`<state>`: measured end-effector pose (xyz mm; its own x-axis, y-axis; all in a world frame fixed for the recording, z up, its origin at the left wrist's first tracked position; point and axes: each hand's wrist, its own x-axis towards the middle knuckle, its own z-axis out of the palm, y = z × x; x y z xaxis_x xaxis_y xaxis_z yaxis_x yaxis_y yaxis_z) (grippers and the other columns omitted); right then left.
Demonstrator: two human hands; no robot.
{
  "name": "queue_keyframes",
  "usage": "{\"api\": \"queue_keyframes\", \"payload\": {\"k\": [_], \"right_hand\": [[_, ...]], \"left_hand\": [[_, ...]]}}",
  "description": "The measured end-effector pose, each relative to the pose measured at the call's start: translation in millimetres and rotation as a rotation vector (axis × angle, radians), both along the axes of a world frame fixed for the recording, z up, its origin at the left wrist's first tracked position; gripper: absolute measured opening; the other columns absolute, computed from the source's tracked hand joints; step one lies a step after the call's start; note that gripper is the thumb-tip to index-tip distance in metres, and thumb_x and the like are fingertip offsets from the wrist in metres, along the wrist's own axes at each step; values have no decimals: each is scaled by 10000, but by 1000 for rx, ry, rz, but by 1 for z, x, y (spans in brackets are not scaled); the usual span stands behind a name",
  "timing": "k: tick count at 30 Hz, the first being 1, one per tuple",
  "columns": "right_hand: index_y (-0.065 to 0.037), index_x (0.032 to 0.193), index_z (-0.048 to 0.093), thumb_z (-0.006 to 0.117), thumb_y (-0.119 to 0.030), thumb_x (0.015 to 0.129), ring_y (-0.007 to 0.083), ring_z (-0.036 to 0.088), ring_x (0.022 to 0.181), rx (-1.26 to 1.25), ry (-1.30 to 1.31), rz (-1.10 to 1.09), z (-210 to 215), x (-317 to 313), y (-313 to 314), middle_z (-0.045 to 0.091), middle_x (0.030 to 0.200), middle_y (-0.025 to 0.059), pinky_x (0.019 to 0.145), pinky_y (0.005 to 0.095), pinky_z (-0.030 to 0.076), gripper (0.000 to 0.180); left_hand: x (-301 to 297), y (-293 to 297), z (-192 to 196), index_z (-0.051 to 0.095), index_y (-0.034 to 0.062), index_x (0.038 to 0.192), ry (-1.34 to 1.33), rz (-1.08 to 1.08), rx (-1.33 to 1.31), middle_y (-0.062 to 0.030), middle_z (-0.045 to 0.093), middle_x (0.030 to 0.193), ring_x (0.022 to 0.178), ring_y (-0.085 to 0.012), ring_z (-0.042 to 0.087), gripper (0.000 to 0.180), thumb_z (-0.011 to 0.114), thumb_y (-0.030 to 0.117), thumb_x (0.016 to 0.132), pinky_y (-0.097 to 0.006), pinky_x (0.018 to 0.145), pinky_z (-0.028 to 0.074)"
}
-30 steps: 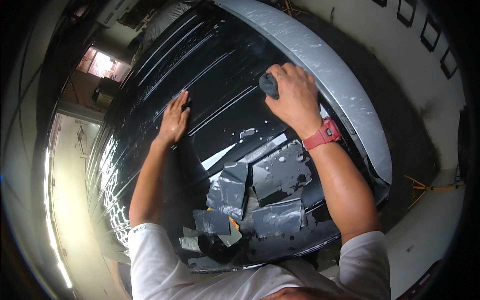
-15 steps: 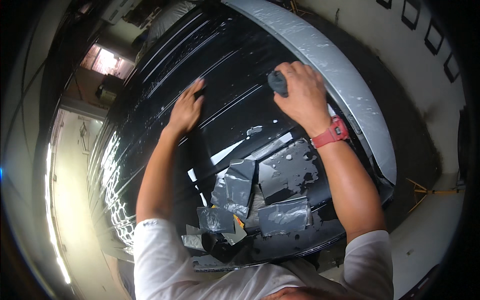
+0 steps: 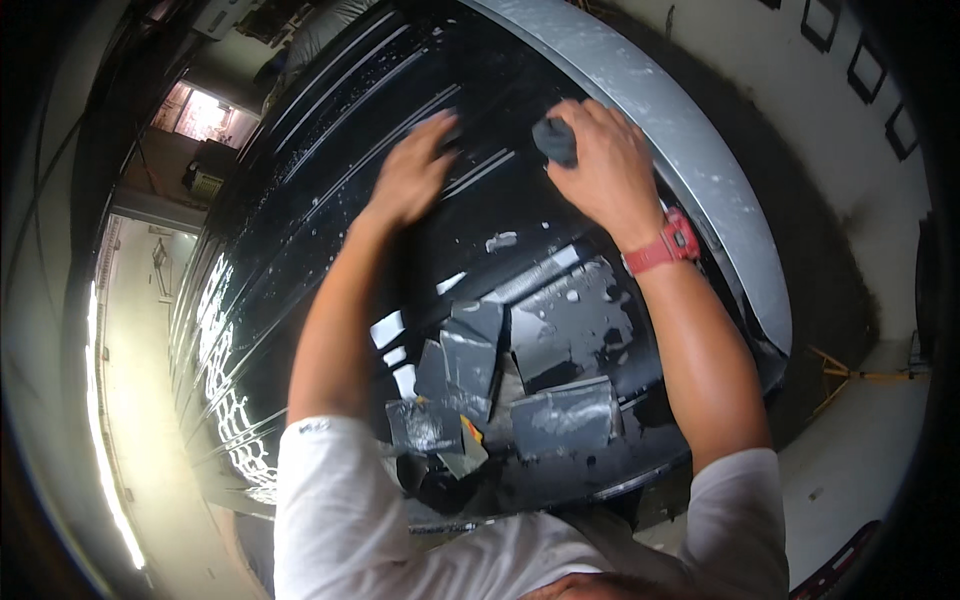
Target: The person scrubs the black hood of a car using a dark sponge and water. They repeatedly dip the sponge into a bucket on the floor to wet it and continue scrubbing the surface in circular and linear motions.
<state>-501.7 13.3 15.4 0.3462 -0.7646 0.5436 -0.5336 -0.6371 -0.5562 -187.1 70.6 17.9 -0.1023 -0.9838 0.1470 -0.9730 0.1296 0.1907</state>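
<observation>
My right hand (image 3: 608, 165), a red watch on its wrist, is closed around a dark grey lump like a sponge (image 3: 554, 142) on the wet, glossy black car panel (image 3: 470, 215). To its left, my left hand (image 3: 412, 172) reaches over the same panel with its fingers stretched forward and blurred by motion. A dark patch shows at those fingertips, but whether the hand holds it is unclear. Nearer to me lie several wet grey sheets like sandpaper: one (image 3: 565, 418) flat at the right, another (image 3: 425, 425) beside a small yellow-edged piece (image 3: 470, 435).
A silver-grey curved body edge (image 3: 690, 160) runs along the panel's right side. Beyond it stands a yellow metal stand (image 3: 835, 378) on the floor. Dark frames (image 3: 867, 72) hang on the right wall. A bright opening (image 3: 205, 115) shows at the far left.
My left hand has moved forward and to the right across the panel, closer to my right hand. My right hand stays nearly in place, still gripping the dark grey lump.
</observation>
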Motion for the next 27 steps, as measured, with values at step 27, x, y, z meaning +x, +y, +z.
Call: {"api": "queue_keyframes", "payload": {"k": [27], "right_hand": [[30,1143,702,778,-221,792,354,770,870,384,-900,-263,18,8,-23,770,969,218,849,433,597,439]], "left_hand": [[-28,30,29,504,162,1617,205,-115,135,-53,334,1763,1664,-293,175,526,310,376,1178,-471,1362,90]]}}
